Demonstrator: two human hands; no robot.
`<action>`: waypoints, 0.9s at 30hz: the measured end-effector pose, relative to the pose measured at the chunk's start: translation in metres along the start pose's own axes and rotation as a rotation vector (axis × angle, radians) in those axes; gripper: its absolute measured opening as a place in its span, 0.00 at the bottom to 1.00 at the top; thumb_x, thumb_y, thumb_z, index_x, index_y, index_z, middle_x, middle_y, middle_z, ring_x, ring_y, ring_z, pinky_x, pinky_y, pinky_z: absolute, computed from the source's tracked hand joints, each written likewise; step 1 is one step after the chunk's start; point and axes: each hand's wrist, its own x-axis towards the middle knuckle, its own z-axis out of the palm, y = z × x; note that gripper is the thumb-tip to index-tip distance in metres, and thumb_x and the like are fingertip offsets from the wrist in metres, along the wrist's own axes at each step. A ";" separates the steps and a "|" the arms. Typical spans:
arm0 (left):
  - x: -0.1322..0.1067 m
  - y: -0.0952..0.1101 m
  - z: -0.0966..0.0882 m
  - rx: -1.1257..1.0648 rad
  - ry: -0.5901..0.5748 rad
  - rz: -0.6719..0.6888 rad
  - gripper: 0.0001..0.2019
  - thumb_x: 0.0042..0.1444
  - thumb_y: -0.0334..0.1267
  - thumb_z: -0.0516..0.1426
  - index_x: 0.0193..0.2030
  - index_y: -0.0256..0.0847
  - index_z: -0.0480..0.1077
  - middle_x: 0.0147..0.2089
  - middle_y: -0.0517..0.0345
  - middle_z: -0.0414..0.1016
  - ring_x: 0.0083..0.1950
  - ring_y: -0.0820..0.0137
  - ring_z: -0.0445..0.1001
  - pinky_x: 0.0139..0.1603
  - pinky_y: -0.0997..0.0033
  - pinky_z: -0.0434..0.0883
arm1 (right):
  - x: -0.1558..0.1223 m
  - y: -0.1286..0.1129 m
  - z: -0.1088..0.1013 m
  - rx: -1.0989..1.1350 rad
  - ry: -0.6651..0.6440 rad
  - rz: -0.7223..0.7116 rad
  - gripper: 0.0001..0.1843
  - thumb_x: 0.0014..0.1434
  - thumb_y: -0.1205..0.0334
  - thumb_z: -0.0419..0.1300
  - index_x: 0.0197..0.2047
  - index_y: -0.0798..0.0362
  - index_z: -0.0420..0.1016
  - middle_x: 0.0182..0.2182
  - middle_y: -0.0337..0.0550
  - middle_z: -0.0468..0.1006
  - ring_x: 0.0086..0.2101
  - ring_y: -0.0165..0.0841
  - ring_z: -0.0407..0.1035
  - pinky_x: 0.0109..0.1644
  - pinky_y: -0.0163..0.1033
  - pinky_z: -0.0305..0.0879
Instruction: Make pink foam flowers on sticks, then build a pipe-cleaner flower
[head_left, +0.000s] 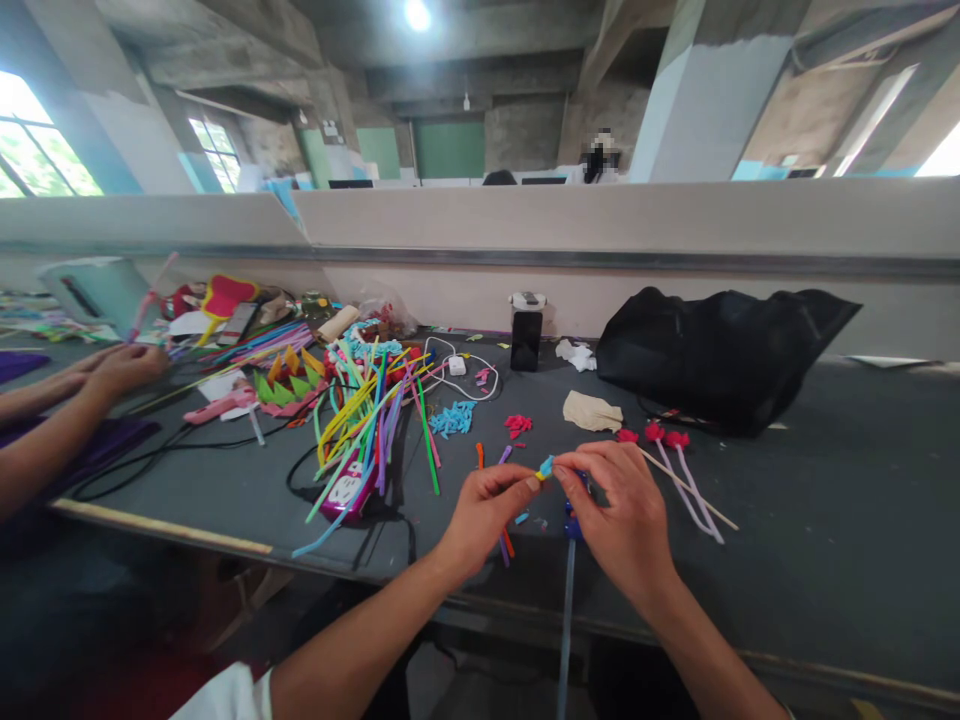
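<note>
My left hand (487,505) and my right hand (619,510) meet over the front of the dark table (825,520). Both pinch a small light-blue pipe-cleaner piece (545,467) between their fingertips. A blue pipe-cleaner stem (566,610) hangs down from under my right hand past the table edge. Orange and purple pipe-cleaner bits (504,540) lie under my left hand. Three red flowers on sticks (679,465) lie just right of my right hand.
A heap of coloured pipe cleaners (367,410) lies left of centre, with blue bits (452,418) and red bits (517,425) nearby. A black bag (720,355) sits at the right. Another person's hands (112,370) rest at the far left. A black box (526,338) stands at the back.
</note>
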 end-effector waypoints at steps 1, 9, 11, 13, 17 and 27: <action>0.000 0.000 0.000 0.008 0.003 -0.001 0.13 0.48 0.45 0.66 0.32 0.35 0.79 0.18 0.68 0.55 0.21 0.81 0.46 0.22 0.75 0.45 | 0.000 0.000 0.000 -0.003 -0.002 0.000 0.06 0.63 0.62 0.59 0.36 0.51 0.77 0.33 0.42 0.76 0.37 0.36 0.68 0.44 0.44 0.65; 0.002 0.000 -0.002 -0.124 -0.044 -0.050 0.14 0.51 0.46 0.64 0.33 0.34 0.77 0.17 0.70 0.51 0.20 0.81 0.45 0.21 0.76 0.42 | -0.001 -0.003 -0.002 0.061 0.105 0.015 0.08 0.64 0.61 0.59 0.45 0.52 0.76 0.37 0.43 0.78 0.40 0.36 0.70 0.47 0.44 0.65; 0.002 0.001 -0.002 -0.191 -0.040 -0.078 0.14 0.52 0.46 0.64 0.34 0.34 0.76 0.16 0.71 0.49 0.19 0.81 0.44 0.20 0.76 0.41 | -0.001 -0.003 -0.002 0.106 0.112 0.094 0.09 0.64 0.59 0.59 0.46 0.51 0.75 0.37 0.43 0.78 0.39 0.35 0.70 0.45 0.42 0.66; 0.003 0.001 -0.001 -0.227 -0.031 -0.082 0.14 0.52 0.46 0.64 0.34 0.34 0.76 0.16 0.71 0.50 0.18 0.81 0.44 0.20 0.76 0.42 | -0.001 -0.004 -0.001 0.160 0.057 0.185 0.10 0.64 0.56 0.59 0.45 0.50 0.76 0.35 0.41 0.78 0.36 0.34 0.71 0.41 0.40 0.67; 0.003 -0.002 0.000 -0.232 -0.019 -0.058 0.15 0.51 0.49 0.64 0.33 0.36 0.74 0.16 0.70 0.53 0.17 0.81 0.47 0.19 0.77 0.44 | -0.002 -0.009 0.004 0.259 -0.082 0.280 0.11 0.61 0.52 0.61 0.41 0.50 0.78 0.33 0.41 0.78 0.32 0.34 0.71 0.36 0.39 0.67; 0.001 -0.004 -0.001 -0.105 -0.028 -0.028 0.19 0.50 0.52 0.64 0.31 0.35 0.74 0.19 0.67 0.57 0.19 0.81 0.49 0.20 0.75 0.44 | -0.009 -0.015 0.014 0.248 -0.083 0.285 0.10 0.62 0.53 0.60 0.36 0.50 0.77 0.30 0.39 0.77 0.31 0.33 0.69 0.37 0.38 0.65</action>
